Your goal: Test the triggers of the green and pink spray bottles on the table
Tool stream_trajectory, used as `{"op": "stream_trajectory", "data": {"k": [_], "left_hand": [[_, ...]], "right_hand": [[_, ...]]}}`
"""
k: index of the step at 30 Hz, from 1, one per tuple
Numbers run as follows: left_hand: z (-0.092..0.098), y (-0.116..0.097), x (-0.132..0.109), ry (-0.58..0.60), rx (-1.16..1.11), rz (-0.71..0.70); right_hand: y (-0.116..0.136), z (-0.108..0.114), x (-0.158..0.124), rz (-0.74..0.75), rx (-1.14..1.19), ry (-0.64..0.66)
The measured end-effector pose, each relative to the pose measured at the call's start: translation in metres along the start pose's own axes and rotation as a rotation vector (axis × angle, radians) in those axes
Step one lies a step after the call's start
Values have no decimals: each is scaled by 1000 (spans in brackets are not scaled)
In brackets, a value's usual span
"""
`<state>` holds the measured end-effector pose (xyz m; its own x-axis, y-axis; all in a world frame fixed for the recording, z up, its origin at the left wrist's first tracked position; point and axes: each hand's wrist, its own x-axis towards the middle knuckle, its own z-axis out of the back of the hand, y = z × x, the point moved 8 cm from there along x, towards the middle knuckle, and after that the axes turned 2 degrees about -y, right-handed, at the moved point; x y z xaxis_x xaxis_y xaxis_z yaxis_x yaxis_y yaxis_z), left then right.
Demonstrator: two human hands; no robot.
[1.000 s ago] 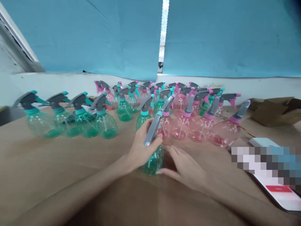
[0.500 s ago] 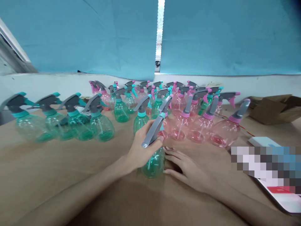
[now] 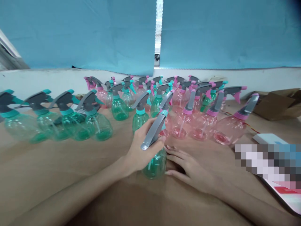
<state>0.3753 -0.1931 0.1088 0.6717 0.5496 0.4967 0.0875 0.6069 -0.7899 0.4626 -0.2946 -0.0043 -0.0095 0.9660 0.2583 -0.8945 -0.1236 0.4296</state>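
Observation:
My left hand [image 3: 138, 150] is closed round the neck of a green spray bottle [image 3: 155, 166] with a grey trigger head and a teal collar. The bottle stands near the middle of the table, its nozzle pointing away from me. To its right, my right hand [image 3: 185, 166] rests low by the tabletop, fingers stretched out and slightly apart, fingertips beside the bottle's base. Whether they touch it I cannot tell. Directly behind the held bottle are another green spray bottle [image 3: 140, 121] and a pink spray bottle partly hidden by my left hand.
A row of green spray bottles [image 3: 98, 127] stands at the left, and a row of pink spray bottles [image 3: 181, 125] at the right. More bottles crowd the back by the wall. At the right are a brown paper bag [image 3: 275, 105] and a white box [image 3: 270, 138].
The view has shifted slightly, so the bottles at the sides sit a little farther out. Both hands and the held bottle keep nearly the same places.

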Motion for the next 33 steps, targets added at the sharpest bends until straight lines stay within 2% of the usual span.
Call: {"op": "stream_trajectory", "data": {"k": [5,11,19,33], "left_hand": [[-2,3,-1,30,21,35],[-1,0,1,14,55,1],[-3,-2,2,0,27,7],[-5,3,0,75,75,53]], "right_hand": [[-1,-1,1,5,-25,37],[-4,-4,0,8,-40,65],[-3,-1,0,-1,-10,46],[-6,0,-1,22,64,15]]}}
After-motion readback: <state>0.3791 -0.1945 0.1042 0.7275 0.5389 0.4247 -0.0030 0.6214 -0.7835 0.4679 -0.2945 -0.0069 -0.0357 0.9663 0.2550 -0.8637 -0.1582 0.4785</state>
